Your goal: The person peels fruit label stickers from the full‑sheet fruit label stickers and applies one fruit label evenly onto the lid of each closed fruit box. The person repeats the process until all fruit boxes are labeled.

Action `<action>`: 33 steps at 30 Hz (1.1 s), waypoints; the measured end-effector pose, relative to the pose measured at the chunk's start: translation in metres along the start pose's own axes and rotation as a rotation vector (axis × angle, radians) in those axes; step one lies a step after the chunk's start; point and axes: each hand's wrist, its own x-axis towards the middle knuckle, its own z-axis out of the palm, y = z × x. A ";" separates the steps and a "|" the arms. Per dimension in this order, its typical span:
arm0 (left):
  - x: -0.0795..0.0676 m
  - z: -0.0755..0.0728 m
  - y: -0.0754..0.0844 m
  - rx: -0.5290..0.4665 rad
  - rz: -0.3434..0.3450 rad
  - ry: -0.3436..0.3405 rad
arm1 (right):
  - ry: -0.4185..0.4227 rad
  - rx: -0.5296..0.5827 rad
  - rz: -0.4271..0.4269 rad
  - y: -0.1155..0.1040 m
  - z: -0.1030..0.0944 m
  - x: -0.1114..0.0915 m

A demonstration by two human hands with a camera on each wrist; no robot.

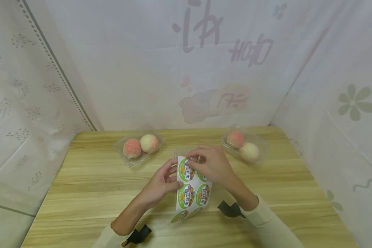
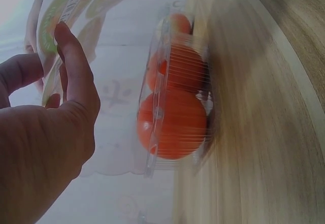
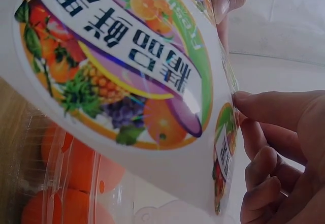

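A white sheet of round fruit stickers, green-edged with fruit pictures and printed characters, hangs upright and slightly bent between the two hands. My left hand grips its left edge, thumb in front and fingers behind. At the upper edge, my right hand pinches the sheet beside a top sticker, thumb and index finger close together. Behind the sheet is a clear plastic box, mostly hidden in the head view. Large orange-red tomatoes show inside it in the left wrist view.
Two more clear boxes stand toward the back of the wooden table: a left box and a right box. Each holds two pink-and-cream peach-like balls. Printed cloth hangs behind and on both sides.
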 end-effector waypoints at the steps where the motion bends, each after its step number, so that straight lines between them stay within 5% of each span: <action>1: 0.000 0.000 0.000 -0.001 0.000 0.000 | 0.002 -0.001 -0.004 0.000 0.000 0.000; 33: -0.001 -0.001 0.002 0.001 0.004 -0.011 | -0.025 -0.008 0.014 -0.001 0.002 0.004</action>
